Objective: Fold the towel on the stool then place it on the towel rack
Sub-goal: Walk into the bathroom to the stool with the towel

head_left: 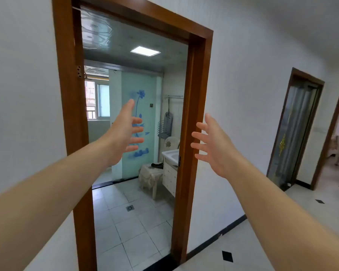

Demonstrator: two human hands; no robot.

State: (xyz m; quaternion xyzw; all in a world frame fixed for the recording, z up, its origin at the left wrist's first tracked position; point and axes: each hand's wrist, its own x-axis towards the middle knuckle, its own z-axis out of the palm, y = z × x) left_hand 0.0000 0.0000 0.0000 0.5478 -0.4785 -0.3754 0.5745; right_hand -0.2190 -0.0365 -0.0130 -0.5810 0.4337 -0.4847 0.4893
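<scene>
Clearly, nothing is held: the left hand (125,132) and right hand (213,145) are spread wide before the door frame (192,133). Beyond it, the stool (151,176) should be approached squarely; the dark towel (157,164), seemingly, lies on top.

A cloth-draped stool (151,176) stands on the pale tiled floor (137,231), touching the sink cabinet (170,178) at its three o'clock. A dark item (157,164), too small to identify, lies on the stool.
</scene>
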